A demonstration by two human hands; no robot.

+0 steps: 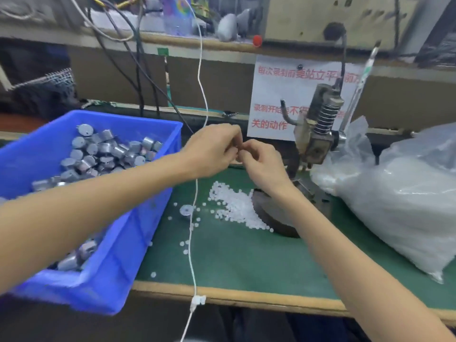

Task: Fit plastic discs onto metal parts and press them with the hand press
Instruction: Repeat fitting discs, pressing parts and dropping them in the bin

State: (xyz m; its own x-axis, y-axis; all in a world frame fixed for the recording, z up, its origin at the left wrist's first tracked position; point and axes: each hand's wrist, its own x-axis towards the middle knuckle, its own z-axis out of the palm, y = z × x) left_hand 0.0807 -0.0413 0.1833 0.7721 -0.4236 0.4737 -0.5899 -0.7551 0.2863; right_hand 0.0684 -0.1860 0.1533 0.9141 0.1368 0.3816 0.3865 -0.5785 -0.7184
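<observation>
- meeting above the back of the green mat point(246, 255), the left hand point(212, 149) and right hand point(261, 161) have curled fingers with their tips together; whether they pinch anything i cannot tell, as the spot is blurred and hidden by the fingers.
- plastic discs point(234, 206) lie in a loose white heap on the mat below the hands, with strays scattered toward the near edge.
- a lone metal part point(186, 211) sits on the mat just left of the heap.
- many more metal parts point(106, 154) fill the blue bin point(118, 267) under the left forearm.
- the hand press point(318, 129) stands right of the hands, its dark round base point(269, 218) partly covered by the right wrist.
- a white cable point(196, 193) hangs across the mat between bin and heap.
- a clear plastic bag point(407, 193) slumps at the right.
- a paper notice point(276, 95) with red characters hangs behind the press.
</observation>
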